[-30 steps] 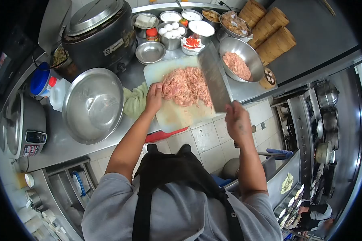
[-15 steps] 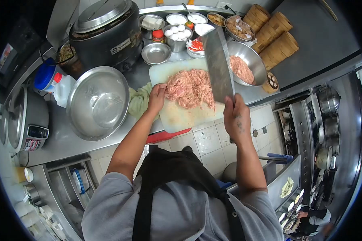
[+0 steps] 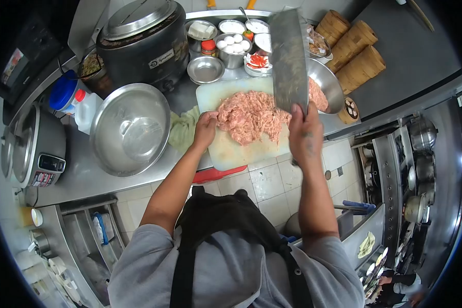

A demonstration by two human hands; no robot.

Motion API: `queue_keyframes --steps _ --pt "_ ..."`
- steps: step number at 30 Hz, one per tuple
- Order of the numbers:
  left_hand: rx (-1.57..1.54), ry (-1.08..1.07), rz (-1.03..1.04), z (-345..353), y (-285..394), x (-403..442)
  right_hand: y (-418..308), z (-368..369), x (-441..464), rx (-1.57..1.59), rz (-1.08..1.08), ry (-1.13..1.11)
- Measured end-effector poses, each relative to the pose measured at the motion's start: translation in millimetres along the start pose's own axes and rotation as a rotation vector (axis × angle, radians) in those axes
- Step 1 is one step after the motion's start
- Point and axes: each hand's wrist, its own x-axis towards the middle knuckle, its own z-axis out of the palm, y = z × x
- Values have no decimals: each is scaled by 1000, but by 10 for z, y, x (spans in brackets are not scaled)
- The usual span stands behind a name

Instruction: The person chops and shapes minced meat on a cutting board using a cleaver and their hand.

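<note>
On the board (image 3: 228, 155): here the meat (image 3: 247, 119) is lying in one broad heap near the middle, its ragged edge trailing to the right.
Left hand (image 3: 205, 128): it's resting against the heap's left edge, fingers close together; whether they're pinching any meat, I can't tell. Good placing, and keeping those tips tucked on the far side from the steel is what's counting.
Right hand (image 3: 307, 134): fingers are wrapping snugly round the handle of the cleaver (image 3: 289, 59), so a firm, square grip is looking right.
Blade: it's hanging over the heap's right end, apparently raised, and hiding part of the bowl (image 3: 334, 84). Short, level, even strokes are calling here, clear of that rim.
Loose shreds: they're straggling at the right; folding them inward would be evening the cut.
Counter (image 3: 82, 172): the board's near edge is seemingly jutting past it, so central strokes are probably looking steadier.
</note>
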Motion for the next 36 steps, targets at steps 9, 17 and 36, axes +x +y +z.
queue_keyframes --steps 9,17,36 --pt "-45 -47 -72 -48 220 -86 767 225 -80 -187 -67 -494" --pt "-24 -31 -100 13 273 -127 625 893 -28 -69 44 -163" --pt "115 -53 -57 -83 322 -210 549 214 -53 -114 -6 -344"
